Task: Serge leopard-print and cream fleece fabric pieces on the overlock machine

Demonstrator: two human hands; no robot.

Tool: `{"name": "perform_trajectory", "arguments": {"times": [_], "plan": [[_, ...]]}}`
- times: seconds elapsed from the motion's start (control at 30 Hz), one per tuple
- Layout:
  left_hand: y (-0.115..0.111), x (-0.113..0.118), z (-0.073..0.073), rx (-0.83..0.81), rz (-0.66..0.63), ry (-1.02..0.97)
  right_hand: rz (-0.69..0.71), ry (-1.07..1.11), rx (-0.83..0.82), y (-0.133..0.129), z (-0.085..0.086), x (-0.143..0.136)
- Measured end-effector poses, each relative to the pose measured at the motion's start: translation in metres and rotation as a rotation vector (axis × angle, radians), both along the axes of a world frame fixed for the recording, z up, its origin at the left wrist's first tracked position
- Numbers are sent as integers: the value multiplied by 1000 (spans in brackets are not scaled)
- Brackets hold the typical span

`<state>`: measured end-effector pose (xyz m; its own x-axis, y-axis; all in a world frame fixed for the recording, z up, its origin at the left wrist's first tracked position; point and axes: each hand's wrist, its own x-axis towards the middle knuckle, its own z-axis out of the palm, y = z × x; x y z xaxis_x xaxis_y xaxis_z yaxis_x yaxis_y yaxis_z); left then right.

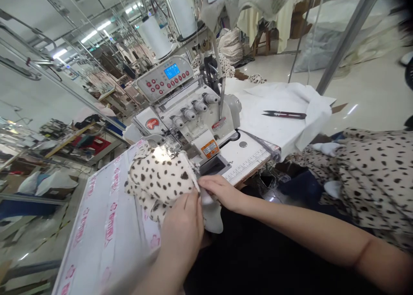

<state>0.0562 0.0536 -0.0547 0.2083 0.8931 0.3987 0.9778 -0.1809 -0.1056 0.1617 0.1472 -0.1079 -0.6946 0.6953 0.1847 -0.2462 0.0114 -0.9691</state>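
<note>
A cream fabric piece with dark spots (pixel 161 178) lies partly under the lit needle area of an overlock sewing machine (pixel 193 114). Its near edge, with a white layer along it, runs toward me. My left hand (pixel 183 219) is closed on that edge, fingertips pinching the fabric. Just to the right, my right hand (pixel 222 191) is also closed, with thumb and fingers on the same edge. Below the hands hangs a plain white part of the cloth (pixel 212 217). The fabric beneath my left palm is hidden.
Thread snips (pixel 285 114) lie on white cloth (pixel 258 101) right of the machine. A control panel with a blue display (pixel 171 71) tops the machine. More spotted fabric (pixel 380 174) is heaped at the right. Plastic-covered tabletop (pixel 103 217) extends left. Thread cones (pixel 156 36) stand behind.
</note>
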Motion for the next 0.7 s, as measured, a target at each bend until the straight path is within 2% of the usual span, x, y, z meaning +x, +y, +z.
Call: {"name": "perform_trajectory", "arguments": {"times": [0.1,0.13,0.2,0.3,0.47,0.6,0.7], "plan": [[0,-6,13,-185,-35,-224,-7,-107,40,4,5,0],[3,-10,17,-174,-27,-283,-3,-150,57,4,7,-1],[13,-20,24,-29,42,-326,8,-195,89,4,11,-1],[30,-38,23,143,156,-231,52,-158,109,4,16,1],[42,-56,16,111,141,-145,84,-90,50,3,15,6],[45,-61,19,95,143,-145,103,-72,9,7,9,2],[54,-68,24,37,142,-142,62,-53,32,17,10,-6]]}}
